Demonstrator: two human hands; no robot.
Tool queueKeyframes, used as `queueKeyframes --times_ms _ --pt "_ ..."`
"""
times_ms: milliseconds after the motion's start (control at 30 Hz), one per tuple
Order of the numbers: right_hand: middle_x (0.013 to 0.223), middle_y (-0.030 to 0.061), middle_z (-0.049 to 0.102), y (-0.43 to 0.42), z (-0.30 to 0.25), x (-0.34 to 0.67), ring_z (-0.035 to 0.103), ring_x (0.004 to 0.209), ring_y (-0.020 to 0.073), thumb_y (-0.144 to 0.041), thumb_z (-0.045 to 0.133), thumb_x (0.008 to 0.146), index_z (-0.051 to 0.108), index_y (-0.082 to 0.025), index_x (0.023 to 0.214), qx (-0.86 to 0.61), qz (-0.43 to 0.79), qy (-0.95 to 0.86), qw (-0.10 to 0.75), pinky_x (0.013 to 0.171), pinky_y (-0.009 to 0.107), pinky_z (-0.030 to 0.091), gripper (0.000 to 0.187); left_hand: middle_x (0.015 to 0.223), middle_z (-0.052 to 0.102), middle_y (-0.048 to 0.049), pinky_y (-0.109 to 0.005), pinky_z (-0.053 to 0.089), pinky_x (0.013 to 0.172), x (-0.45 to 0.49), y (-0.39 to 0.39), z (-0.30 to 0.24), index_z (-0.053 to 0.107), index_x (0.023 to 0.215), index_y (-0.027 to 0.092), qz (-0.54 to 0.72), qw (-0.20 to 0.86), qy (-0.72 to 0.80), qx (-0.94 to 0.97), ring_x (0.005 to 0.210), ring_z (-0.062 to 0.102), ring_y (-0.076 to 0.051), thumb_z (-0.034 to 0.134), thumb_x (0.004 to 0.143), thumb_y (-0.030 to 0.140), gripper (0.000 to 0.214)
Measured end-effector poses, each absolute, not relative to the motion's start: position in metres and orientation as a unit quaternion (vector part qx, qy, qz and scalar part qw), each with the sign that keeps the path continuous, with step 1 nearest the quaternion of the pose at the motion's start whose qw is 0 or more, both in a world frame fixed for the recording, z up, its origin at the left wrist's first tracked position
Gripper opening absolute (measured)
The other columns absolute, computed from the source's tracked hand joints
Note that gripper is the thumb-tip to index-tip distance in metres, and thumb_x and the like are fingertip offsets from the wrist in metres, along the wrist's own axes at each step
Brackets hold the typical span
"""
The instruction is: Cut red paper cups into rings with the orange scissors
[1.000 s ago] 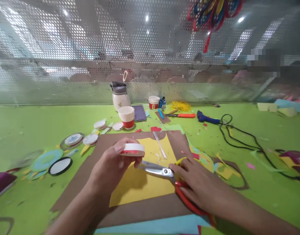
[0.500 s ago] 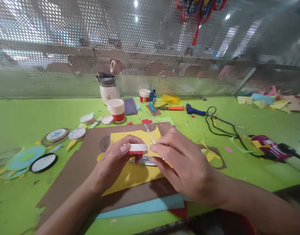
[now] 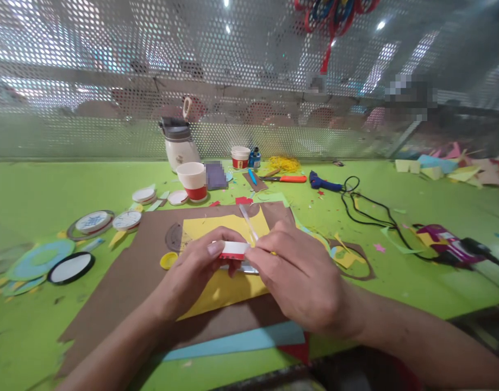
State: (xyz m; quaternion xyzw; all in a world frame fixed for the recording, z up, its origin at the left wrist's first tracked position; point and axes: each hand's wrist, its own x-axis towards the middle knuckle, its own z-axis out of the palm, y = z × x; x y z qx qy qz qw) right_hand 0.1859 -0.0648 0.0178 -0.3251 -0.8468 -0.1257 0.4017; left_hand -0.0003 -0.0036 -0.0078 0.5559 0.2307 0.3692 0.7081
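Note:
Near the middle, my left hand (image 3: 200, 255) pinches a small white-and-red piece (image 3: 234, 250) that looks like part of a paper cup. My right hand (image 3: 302, 271) is closed, its thumb and fingertips meeting the right end of that piece. A slim, pale, blade-like tool (image 3: 248, 221) slants up just beyond the right fingertips; whether that hand touches it is hidden. Below the piece, a silvery object (image 3: 247, 269) shows in part between the hands. Under both hands lies yellow paper (image 3: 217, 298) on a brown cardboard sheet (image 3: 123, 282).
A larger red-and-white cup (image 3: 192, 182) and a jar (image 3: 180, 146) stand behind. To the left lie round lids (image 3: 127, 220) and a black-rimmed disc (image 3: 71, 267). An orange-handled knife (image 3: 292, 178), a blue glue gun (image 3: 325, 182) and its black cord (image 3: 369, 202) are at the right.
The white-and-red piece has shifted slightly right and turned, showing more of its white face. My right fingertips have closed the small gap to its end.

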Motion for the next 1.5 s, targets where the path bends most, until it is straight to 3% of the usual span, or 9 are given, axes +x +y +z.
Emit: queueKeyframes --times_ms 200,433,767,967,1067,1167,1300,1367,1500 --pt "0.083 0.0135 0.064 -0.066 0.016 0.185 0.050 0.072 0.0214 -0.003 0.048 0.092 0.065 -0.007 0.091 -0.344 -0.106 -0.846 0.394 0.062 0.037 0.042 0.017 0.080 0.061 -0.0041 -0.030 0.041 0.069 -0.003 -0.004 -0.008 0.072 0.090 0.017 0.363 0.690 0.237 0.579 0.071 0.051 -0.018 0.054 0.088 0.036 0.026" --pt "0.080 0.0037 0.059 -0.064 0.017 0.180 0.055 0.076 0.0159 -0.006 0.049 0.093 0.058 -0.017 0.089 -0.382 0.092 -0.782 0.483 0.067 0.029 0.047 0.015 0.079 0.062 -0.0048 -0.028 0.043 0.064 -0.002 -0.004 -0.011 0.073 0.089 0.016 0.373 0.704 0.206 0.567 0.071 0.051 -0.018 0.054 0.089 0.034 0.026" --pt "0.083 0.0090 0.058 -0.059 0.006 0.177 0.054 0.079 0.0210 0.000 0.043 0.090 0.057 -0.015 0.094 -0.370 -0.011 -0.771 0.518 0.070 0.036 0.048 0.021 0.069 0.068 -0.0058 -0.029 0.047 0.066 0.008 -0.016 -0.003 0.075 0.071 0.016 0.415 0.693 0.258 0.529 0.068 0.056 -0.020 0.056 0.088 0.033 0.031" --pt "0.085 0.0068 0.058 -0.060 0.006 0.171 0.054 0.080 0.0196 -0.004 0.045 0.092 0.056 -0.018 0.093 -0.409 0.013 -0.729 0.548 0.071 0.034 0.048 0.019 0.097 0.073 -0.0075 -0.036 0.048 0.085 0.007 -0.024 -0.005 0.079 0.096 0.022 0.467 0.612 0.317 0.555 0.096 0.062 -0.028 0.067 0.082 0.032 0.021" --pt "0.081 0.0032 0.055 -0.061 0.010 0.169 0.054 0.075 0.0170 -0.009 0.048 0.092 0.056 -0.020 0.086 -0.443 0.076 -0.693 0.564 0.067 0.031 0.047 0.015 0.111 0.072 -0.0088 -0.038 0.047 0.089 0.009 -0.029 -0.004 0.078 0.103 0.024 0.491 0.567 0.319 0.580 0.108 0.060 -0.031 0.066 0.084 0.031 0.024" --pt "0.070 -0.0016 0.054 -0.063 0.015 0.169 0.054 0.061 0.0130 -0.017 0.050 0.095 0.055 -0.020 0.083 -0.472 0.174 -0.667 0.550 0.055 0.025 0.046 0.013 0.109 0.072 -0.0079 -0.036 0.048 0.087 0.012 -0.032 -0.001 0.080 0.101 0.026 0.512 0.509 0.330 0.608 0.104 0.061 -0.030 0.067 0.083 0.029 0.022" --pt "0.059 -0.0065 0.052 -0.062 0.019 0.173 0.050 0.047 0.0084 -0.032 0.055 0.094 0.054 -0.019 0.084 -0.442 0.466 -0.553 0.531 0.048 0.022 0.043 0.016 0.103 0.072 -0.0058 -0.033 0.048 0.085 0.014 -0.032 -0.001 0.081 0.095 0.028 0.551 0.445 0.331 0.624 0.102 0.061 -0.027 0.069 0.082 0.029 0.018" --pt "0.060 -0.0071 0.050 -0.060 0.018 0.176 0.048 0.045 0.0073 -0.038 0.059 0.090 0.053 -0.019 0.083 -0.412 0.547 -0.504 0.526 0.047 0.022 0.040 0.020 0.101 0.073 -0.0057 -0.034 0.048 0.086 0.011 -0.030 -0.001 0.081 0.094 0.027 0.552 0.463 0.341 0.604 0.099 0.062 -0.027 0.069 0.082 0.031 0.018" --pt "0.063 -0.0080 0.048 -0.054 0.018 0.185 0.045 0.045 0.0067 -0.041 0.055 0.089 0.048 -0.021 0.086 -0.406 0.559 -0.516 0.507 0.045 0.022 0.037 0.021 0.094 0.076 -0.0063 -0.036 0.051 0.087 0.004 -0.020 0.000 0.080 0.094 0.020 0.546 0.538 0.365 0.528 0.088 0.066 -0.025 0.067 0.084 0.032 0.020"
